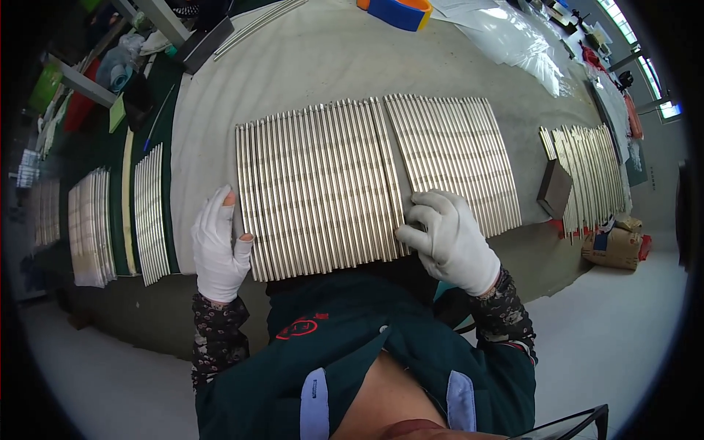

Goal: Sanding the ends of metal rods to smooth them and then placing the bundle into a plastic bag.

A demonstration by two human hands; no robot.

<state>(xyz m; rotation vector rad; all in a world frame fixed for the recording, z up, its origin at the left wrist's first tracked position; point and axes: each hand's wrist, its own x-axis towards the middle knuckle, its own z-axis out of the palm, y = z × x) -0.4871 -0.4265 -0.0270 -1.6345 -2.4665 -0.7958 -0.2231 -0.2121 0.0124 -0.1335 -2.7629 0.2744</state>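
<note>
A wide row of slim, silvery metal rods [315, 191] lies side by side on the cloth-covered table before me. Beside its right edge is a second row of similar rods [458, 158], with a narrow gap between the two. My left hand [220, 246], in a white glove with bare thumb and index tips, lies open along the first row's left edge, thumb apart from the fingers. My right hand [451, 238], also in a white glove, is curled at the gap. Its thumb and fingers close on the rod at the first row's right edge; the exact contact is partly hidden.
More rods stand in groups at the left [150, 216] and right [590, 176], the right one beside a dark block [555, 188]. A few loose rods [260, 28], an orange-and-blue tape dispenser [398, 10] and clear plastic film [513, 44] lie at the far side. A cardboard box [612, 247] sits lower right.
</note>
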